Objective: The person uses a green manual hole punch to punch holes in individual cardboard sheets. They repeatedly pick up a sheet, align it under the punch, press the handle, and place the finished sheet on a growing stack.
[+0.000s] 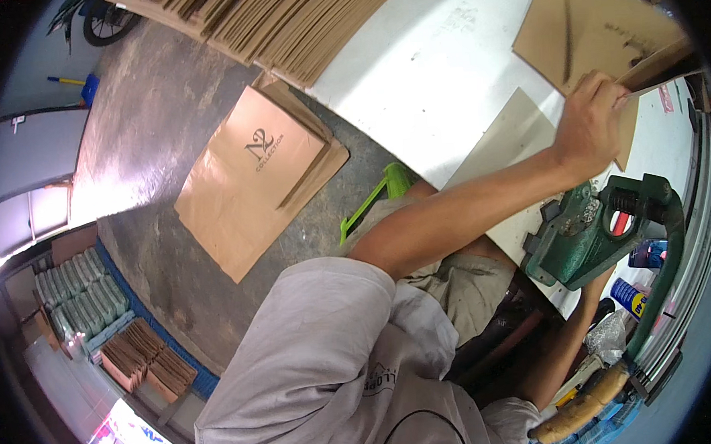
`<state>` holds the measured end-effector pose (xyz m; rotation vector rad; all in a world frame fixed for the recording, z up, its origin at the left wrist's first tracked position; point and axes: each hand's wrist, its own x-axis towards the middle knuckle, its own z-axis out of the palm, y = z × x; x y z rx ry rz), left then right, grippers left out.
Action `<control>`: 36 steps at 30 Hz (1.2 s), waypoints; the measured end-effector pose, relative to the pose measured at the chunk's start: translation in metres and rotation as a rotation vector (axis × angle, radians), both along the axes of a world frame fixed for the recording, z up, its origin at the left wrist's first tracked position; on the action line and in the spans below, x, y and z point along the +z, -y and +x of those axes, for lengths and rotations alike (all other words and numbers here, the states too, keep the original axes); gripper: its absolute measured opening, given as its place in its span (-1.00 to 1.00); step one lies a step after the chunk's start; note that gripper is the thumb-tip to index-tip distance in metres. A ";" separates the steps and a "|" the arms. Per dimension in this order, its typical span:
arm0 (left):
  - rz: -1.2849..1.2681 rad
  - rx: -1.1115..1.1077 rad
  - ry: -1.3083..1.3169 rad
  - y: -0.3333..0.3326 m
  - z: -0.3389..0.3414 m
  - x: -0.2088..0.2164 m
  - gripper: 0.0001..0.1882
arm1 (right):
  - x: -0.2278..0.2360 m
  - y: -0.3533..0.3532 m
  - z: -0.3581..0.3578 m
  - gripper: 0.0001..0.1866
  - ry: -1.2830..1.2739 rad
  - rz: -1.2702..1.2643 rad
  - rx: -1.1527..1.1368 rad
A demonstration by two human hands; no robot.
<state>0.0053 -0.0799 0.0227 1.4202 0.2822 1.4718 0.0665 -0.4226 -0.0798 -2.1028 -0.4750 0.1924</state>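
My left hand (pixel 590 125) is closed on the edge of a brown paper bag (pixel 659 65) at the far right of the white table (pixel 432 81). Beneath and beyond it lie flat brown paper bags (pixel 594 24) with dark print. Just nearer than that hand stands a green lever press (pixel 586 246), its curved arm ending in a tan wrapped handle. A grey flat board (pixel 508 138) lies beside the press, partly under my left forearm. My right forearm (pixel 559 356) reaches up behind the press, which hides the fingers of my right hand.
A long row of brown bags (pixel 297 24) stands at the table's far edge. More bags (pixel 248 163) are stacked on the floor at left, near a green plastic stool (pixel 378 195). Close to the press are a blue and yellow can (pixel 629 296) and a clear plastic bag (pixel 607 337).
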 end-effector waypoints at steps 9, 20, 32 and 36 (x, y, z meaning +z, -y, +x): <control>-0.199 -0.196 -0.368 0.031 -0.027 -0.036 -0.85 | 0.016 0.005 -0.001 -0.65 0.077 -0.149 0.049; 0.476 -0.467 -0.791 -0.027 -0.080 -0.023 -0.72 | 0.075 -0.076 -0.031 -0.76 -0.057 0.201 -0.055; 1.105 -0.484 -0.754 -0.061 -0.007 -0.052 -0.68 | 0.045 -0.112 -0.021 -0.68 -0.099 0.142 0.128; 1.158 -0.378 -0.827 -0.041 -0.008 -0.047 -0.60 | 0.063 -0.115 -0.029 -0.70 -0.056 0.251 0.025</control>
